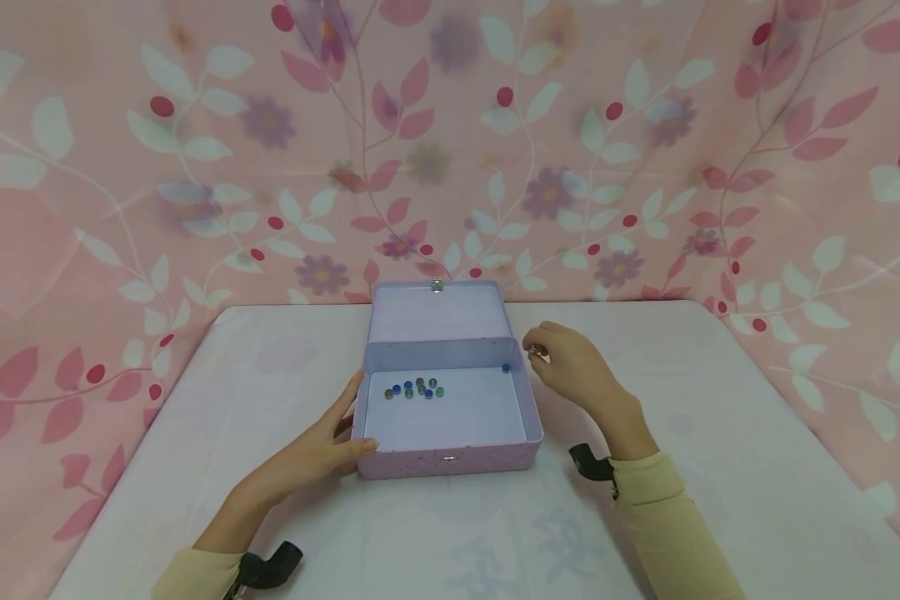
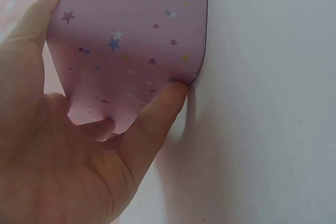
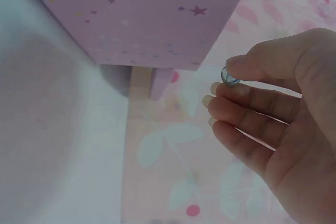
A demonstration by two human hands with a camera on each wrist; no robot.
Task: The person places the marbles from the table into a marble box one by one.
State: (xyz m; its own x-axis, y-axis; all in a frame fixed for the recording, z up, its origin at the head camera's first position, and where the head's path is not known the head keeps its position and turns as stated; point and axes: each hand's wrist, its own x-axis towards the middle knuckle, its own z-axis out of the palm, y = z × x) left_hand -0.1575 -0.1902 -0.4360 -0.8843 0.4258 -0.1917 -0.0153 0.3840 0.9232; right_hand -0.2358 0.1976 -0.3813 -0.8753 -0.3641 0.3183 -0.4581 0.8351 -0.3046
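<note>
A lilac box [image 1: 487, 458] with printed stars stands on the table, its lid [image 1: 438, 312] raised at the back. My left hand [image 1: 311, 450] holds the box at its left side, thumb by the front corner and fingers along the side wall. Between thumb and index finger, my right hand [image 1: 570, 362] pinches a clear glass marble [image 3: 230, 76] just outside the box's right wall. Several blue, green and brownish marbles [image 1: 421, 390] lie grouped on the left part of the box floor. One blue marble [image 1: 506, 368] sits alone in the back right corner.
A white cloth [image 1: 720, 475] covers the table. Behind it hangs a pink curtain [image 1: 450, 142] with leaves and flowers. Black curved pieces [image 1: 270, 567] are worn at both wrists. A small metal clasp [image 1: 450, 458] is on the box's front.
</note>
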